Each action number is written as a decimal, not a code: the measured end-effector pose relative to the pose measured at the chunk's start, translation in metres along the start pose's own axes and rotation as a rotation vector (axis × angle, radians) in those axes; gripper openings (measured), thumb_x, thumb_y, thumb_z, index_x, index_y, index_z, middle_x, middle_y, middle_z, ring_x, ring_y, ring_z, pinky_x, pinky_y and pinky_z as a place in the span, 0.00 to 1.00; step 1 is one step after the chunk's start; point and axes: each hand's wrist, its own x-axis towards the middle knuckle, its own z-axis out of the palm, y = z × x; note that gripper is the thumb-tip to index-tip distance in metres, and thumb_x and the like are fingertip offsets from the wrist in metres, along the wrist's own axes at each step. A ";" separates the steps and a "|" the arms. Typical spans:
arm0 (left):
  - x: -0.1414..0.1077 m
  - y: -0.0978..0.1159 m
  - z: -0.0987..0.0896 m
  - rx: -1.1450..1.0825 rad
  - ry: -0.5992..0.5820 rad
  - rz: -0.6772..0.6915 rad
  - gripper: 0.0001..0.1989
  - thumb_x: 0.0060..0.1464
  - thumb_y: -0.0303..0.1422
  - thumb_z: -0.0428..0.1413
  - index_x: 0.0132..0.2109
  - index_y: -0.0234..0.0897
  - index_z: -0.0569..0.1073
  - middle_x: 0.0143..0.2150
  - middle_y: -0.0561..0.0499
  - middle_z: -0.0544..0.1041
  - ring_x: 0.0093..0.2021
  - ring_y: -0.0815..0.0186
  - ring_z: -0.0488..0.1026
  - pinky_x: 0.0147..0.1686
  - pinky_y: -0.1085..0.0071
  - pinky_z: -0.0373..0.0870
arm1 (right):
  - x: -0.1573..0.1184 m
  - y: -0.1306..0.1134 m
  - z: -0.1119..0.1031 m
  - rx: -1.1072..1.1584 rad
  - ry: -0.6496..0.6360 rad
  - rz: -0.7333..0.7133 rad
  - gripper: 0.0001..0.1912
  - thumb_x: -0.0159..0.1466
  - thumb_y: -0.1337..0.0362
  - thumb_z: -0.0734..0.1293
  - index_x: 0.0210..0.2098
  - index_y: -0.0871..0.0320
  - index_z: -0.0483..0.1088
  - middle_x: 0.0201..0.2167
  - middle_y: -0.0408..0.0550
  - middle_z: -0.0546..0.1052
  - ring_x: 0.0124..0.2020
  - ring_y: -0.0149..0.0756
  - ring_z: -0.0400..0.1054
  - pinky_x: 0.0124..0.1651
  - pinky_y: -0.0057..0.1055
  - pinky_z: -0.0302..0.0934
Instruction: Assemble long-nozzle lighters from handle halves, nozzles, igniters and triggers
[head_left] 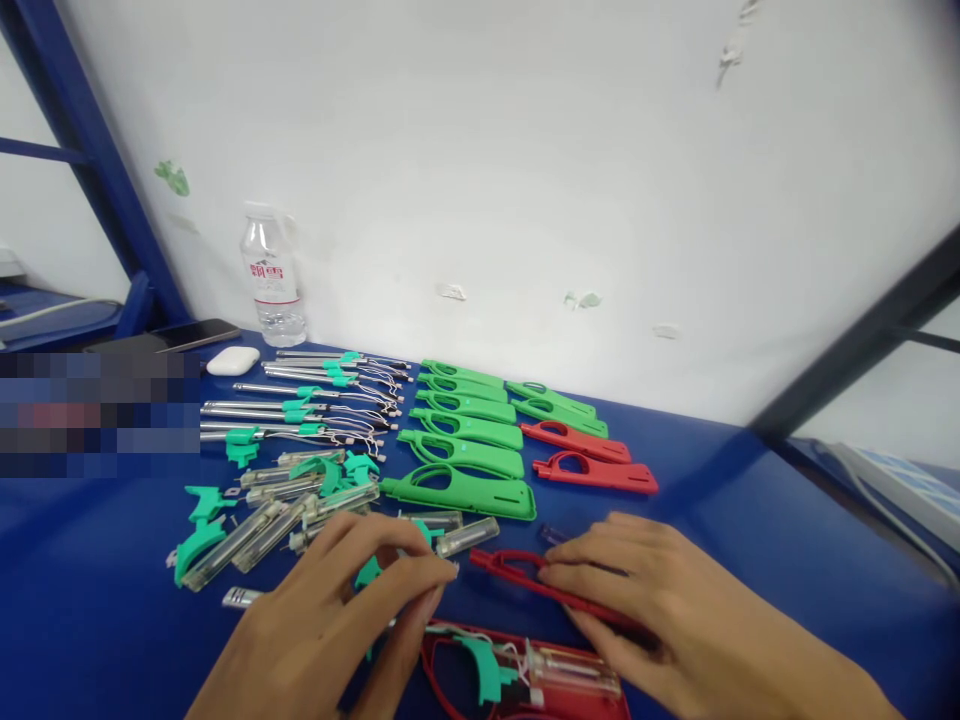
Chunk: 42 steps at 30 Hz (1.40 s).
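My right hand (637,600) grips a red casing half (517,570) with a loop-shaped opening, held just above the blue table. Below it lies another red casing half (619,705), holding a teal trigger (486,668), thin wires and a clear fuel tank (574,670). My left hand (345,620) is closed at the fingertips over the left end of this filled casing; a tiny pale bit shows at the tips, too small to name. Under and behind my left hand are clear tanks (469,537) and teal pieces, partly hidden.
Green casing halves (465,492) lie in a column, with more green and red ones (596,472) to their right. Metal rods with wires (262,408) lie at the left, above piled tanks (266,535). A water bottle (274,285), white case (232,360) and phone (199,333) are near the wall.
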 end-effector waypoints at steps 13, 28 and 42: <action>-0.011 -0.002 0.008 0.075 -0.095 0.049 0.17 0.91 0.36 0.44 0.72 0.47 0.74 0.56 0.52 0.88 0.50 0.73 0.89 0.48 0.83 0.81 | -0.006 -0.020 0.000 0.089 0.153 0.204 0.24 0.87 0.41 0.62 0.64 0.41 0.86 0.52 0.40 0.94 0.46 0.34 0.92 0.52 0.24 0.83; -0.016 -0.009 -0.002 0.069 -0.105 -0.011 0.21 0.81 0.23 0.52 0.64 0.53 0.81 0.51 0.54 0.85 0.51 0.65 0.84 0.43 0.78 0.81 | -0.004 -0.017 0.003 0.003 0.196 0.041 0.23 0.82 0.41 0.73 0.65 0.47 0.87 0.51 0.45 0.94 0.50 0.39 0.92 0.59 0.27 0.82; -0.023 -0.017 0.010 0.126 -0.129 0.096 0.25 0.89 0.34 0.43 0.48 0.49 0.84 0.41 0.54 0.87 0.45 0.61 0.84 0.46 0.71 0.80 | -0.007 -0.020 0.006 0.042 -0.013 -0.026 0.19 0.82 0.53 0.74 0.69 0.44 0.82 0.53 0.41 0.92 0.56 0.40 0.88 0.73 0.35 0.73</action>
